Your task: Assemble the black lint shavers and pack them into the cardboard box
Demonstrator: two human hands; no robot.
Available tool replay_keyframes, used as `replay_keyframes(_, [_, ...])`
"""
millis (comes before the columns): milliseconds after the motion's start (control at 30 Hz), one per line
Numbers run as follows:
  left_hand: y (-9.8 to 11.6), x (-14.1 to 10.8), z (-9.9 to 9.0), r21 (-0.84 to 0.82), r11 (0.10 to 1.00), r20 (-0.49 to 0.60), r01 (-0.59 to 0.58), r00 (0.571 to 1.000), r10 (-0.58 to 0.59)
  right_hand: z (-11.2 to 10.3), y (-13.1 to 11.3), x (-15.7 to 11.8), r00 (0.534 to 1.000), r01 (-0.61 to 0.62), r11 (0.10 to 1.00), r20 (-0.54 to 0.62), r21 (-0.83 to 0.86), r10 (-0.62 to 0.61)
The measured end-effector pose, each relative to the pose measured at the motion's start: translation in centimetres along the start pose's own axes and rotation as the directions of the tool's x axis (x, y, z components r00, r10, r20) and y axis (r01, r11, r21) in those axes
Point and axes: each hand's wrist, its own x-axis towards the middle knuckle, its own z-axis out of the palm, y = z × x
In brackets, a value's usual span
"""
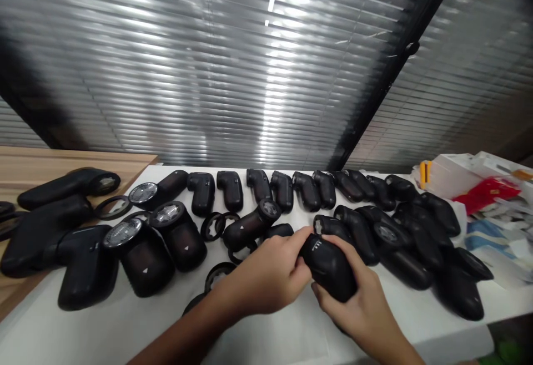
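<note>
My right hand (362, 304) is wrapped round the body of a black handheld device (333, 268) that looks like a fabric shaver, with small white marks near its top. My left hand (278, 270) closes its fingers on the head end of the same device, hiding most of that end. Just behind my hands lie more black devices of this kind (360, 237). To the left of my left hand are another such device (252, 223) with a round silvery head and several loose black rings (213, 226).
A row of black devices (230, 190) runs along the back of the white table (287, 337), before a window with blinds (233, 65). Larger ones (145, 259) stand at left by a wooden board (83, 157). A pile (420, 237) and a red packet (487, 194) lie at right.
</note>
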Motion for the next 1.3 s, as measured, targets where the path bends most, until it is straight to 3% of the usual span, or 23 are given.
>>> replay_keyframes(67, [-0.1,0.0,-0.5,-0.085,0.996,-0.012,0.007,1.0,-0.008,-0.2,-0.9,-0.3,0.966,-0.251,0.917,0.134,0.31,0.22])
replay_keyframes(133, [-0.3,-0.1,-0.6,-0.276,0.961,-0.066,0.002,0.998,-0.021,-0.1,-2.0,-0.9,0.862,-0.506,0.647,0.333,0.57,0.381])
replay_keyframes(200, [-0.4,-0.2,-0.1,-0.482,0.876,-0.125,-0.014,0.991,-0.053,0.2,-3.2,-1.6,0.741,-0.663,0.365,0.505,0.653,0.442])
replay_keyframes(300, [-0.2,-0.4,1.2,-0.61,0.791,-0.229,-0.033,0.964,-0.137,1.1,-4.7,-2.7,0.632,-0.758,0.193,0.629,0.623,0.452])
replay_keyframes(367, [0.0,-0.3,2.0,-0.628,0.778,-0.289,-0.026,0.936,-0.202,1.9,-5.2,-3.1,0.618,-0.769,0.162,0.654,0.619,0.436])
replay_keyframes(433, [-0.1,0.0,2.3,-0.647,0.762,-0.306,-0.023,0.923,-0.233,2.5,-5.4,-3.3,0.649,-0.742,0.165,0.634,0.65,0.42])
replay_keyframes(500, [-0.4,0.5,2.2,-0.661,0.75,-0.292,-0.023,0.929,-0.228,3.0,-5.2,-3.0,0.677,-0.717,0.178,0.61,0.674,0.412])
replay_keyframes(800, [-3.2,2.0,1.0,-0.713,0.7,-0.275,-0.048,0.937,-0.216,5.0,-4.9,-0.8,0.722,-0.653,0.204,0.519,0.729,0.457])
replay_keyframes(900, [-3.3,1.7,0.6,-0.714,0.699,-0.274,-0.036,0.933,-0.232,5.3,-4.9,-0.7,0.706,-0.671,0.186,0.541,0.718,0.457])
replay_keyframes(1033, [-3.1,1.5,0.1,-0.696,0.718,-0.284,-0.014,0.924,-0.257,5.4,-4.8,-0.4,0.641,-0.72,0.086,0.613,0.688,0.462])
replay_keyframes(1200, [-3.2,1.5,0.0,-0.647,0.762,-0.287,0.016,0.921,-0.263,5.5,-4.5,-0.3,0.658,-0.725,0.093,0.645,0.683,0.389])
replay_keyframes(1300, [-3.0,1.3,-0.3,-0.588,0.808,-0.294,0.033,0.922,-0.251,5.2,-4.1,-0.2,0.598,-0.777,0.054,0.709,0.627,0.373])
